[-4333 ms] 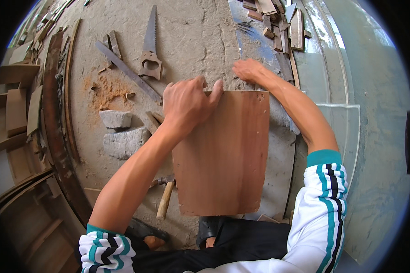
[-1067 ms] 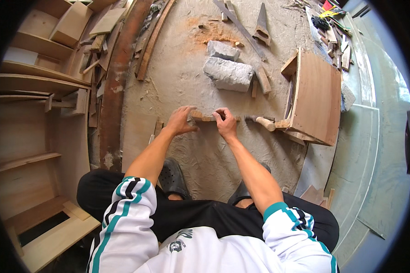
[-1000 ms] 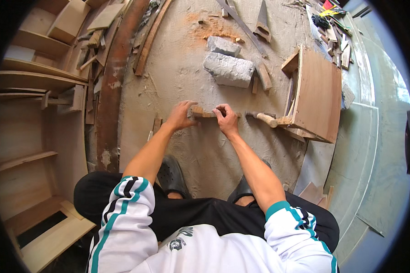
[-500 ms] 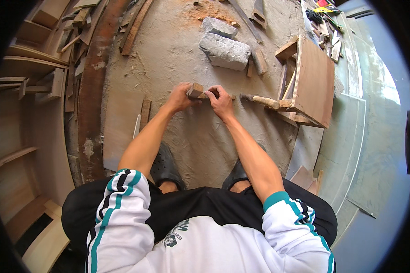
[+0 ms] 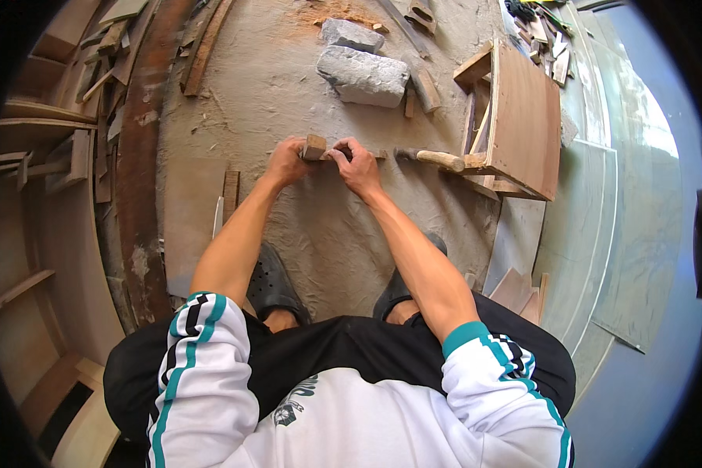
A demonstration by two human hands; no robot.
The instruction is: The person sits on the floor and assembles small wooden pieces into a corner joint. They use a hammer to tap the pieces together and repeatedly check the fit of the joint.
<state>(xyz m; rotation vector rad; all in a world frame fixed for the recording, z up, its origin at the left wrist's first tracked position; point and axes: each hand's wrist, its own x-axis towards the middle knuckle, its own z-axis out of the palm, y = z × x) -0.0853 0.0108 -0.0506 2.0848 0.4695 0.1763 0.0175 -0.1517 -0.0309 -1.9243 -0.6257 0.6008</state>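
Observation:
My left hand (image 5: 288, 162) is closed around a wooden block (image 5: 314, 147), whose squared end faces up past my fingers. Right beside it, my right hand (image 5: 357, 167) has its thumb and forefinger pinched together close to the block. Whatever is in that pinch is too small to make out. A short bit of wood (image 5: 381, 154) shows on the floor just beyond the right hand. Farther right lies a hammer (image 5: 441, 161), its wooden handle toward an open-sided wooden box (image 5: 525, 121) and its head nearer my right hand.
Two grey stone blocks (image 5: 363, 76) lie ahead on the rough floor. Wooden shelving (image 5: 62, 226) and a long rusty-brown beam (image 5: 147, 179) line the left. Glass sheets (image 5: 581, 226) lie to the right. Offcuts (image 5: 550, 47) are heaped at the far right, and a thin board (image 5: 195, 203) lies by my left forearm.
The whole view has shifted a little, so the floor things appear slightly farther left and up. Both hands stay close together at the block, with their grip much the same.

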